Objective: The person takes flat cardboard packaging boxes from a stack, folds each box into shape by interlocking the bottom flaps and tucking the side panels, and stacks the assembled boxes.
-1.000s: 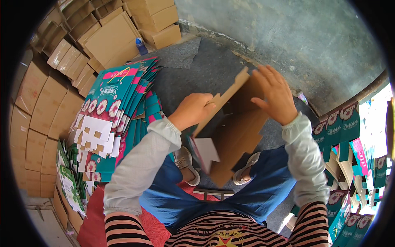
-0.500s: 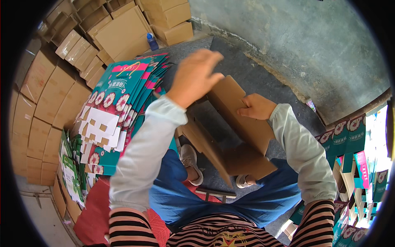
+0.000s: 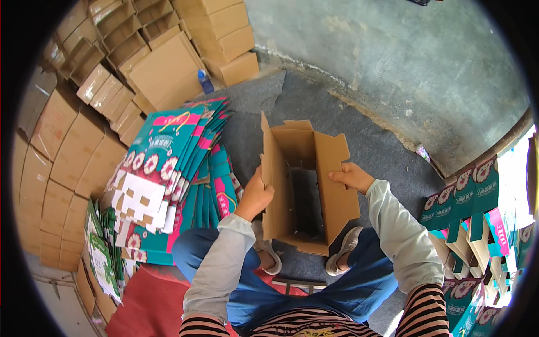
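Note:
A brown cardboard box (image 3: 277, 180) is held upright between my knees, its flaps standing up. Through its middle the dark floor shows, so the bottom looks open. My left hand (image 3: 254, 195) is closed on the box's left side, with the fingertips partly hidden behind the cardboard. My right hand (image 3: 352, 177) pinches the right flap, thumb on the inner face.
Teal and pink gift bags (image 3: 163, 143) lie fanned in a pile at left, with white cut-out cards (image 3: 137, 196) on them. Cartons (image 3: 73, 157) are stacked farther left. A blue bottle (image 3: 205, 81) stands behind. Standing teal boxes (image 3: 471, 191) fill the right side.
My left hand has come down from above the box and taken hold of its left side. The box has opened from a tilted, flattened shape into a squarer one.

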A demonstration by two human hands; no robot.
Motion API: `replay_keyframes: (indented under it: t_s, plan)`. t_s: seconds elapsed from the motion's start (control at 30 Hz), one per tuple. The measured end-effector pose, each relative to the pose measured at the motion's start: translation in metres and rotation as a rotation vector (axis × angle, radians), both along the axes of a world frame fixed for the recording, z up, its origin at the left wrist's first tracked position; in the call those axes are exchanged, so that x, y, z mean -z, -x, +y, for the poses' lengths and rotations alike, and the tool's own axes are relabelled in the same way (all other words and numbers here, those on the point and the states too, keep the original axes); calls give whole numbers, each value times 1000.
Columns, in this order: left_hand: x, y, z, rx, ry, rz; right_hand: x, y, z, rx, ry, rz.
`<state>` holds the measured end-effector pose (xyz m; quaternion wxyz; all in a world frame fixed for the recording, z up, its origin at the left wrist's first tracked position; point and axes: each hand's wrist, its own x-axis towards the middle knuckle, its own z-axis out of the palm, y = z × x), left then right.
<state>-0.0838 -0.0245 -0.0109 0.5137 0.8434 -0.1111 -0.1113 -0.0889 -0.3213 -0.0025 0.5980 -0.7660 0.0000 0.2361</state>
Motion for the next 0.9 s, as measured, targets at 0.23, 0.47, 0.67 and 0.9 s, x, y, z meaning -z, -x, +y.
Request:
replay_keyframes:
  t_s: [0.23,0.47,0.67,0.9]
  plan:
    - [-15,34,-54,206,-494,-628,-21,-17,-19,2,225,-114]
    - [-11,14,-101,245,-800,-551,-17,-24,-30,60,446,-169]
    - [3,1,-120,266,-862,-438,-71,35,17,321,981,-1010]
    - [0,-12,-134,295,-929,-464,-50,101,42,-545,700,-808]
